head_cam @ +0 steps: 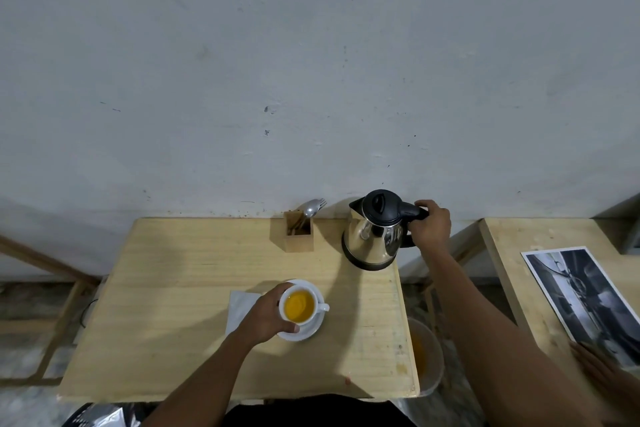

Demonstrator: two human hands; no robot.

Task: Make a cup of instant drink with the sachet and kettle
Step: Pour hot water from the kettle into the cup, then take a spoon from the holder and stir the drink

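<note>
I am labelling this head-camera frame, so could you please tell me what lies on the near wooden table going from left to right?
White napkin → left hand → cup of orange drink on its saucer → kettle → right hand on the kettle's handle.

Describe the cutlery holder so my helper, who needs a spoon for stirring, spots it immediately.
On the light wooden table, look along the far edge by the wall. Just left of the steel kettle stands a small square wooden box, the only container with a spoon and fork sticking out.
</note>
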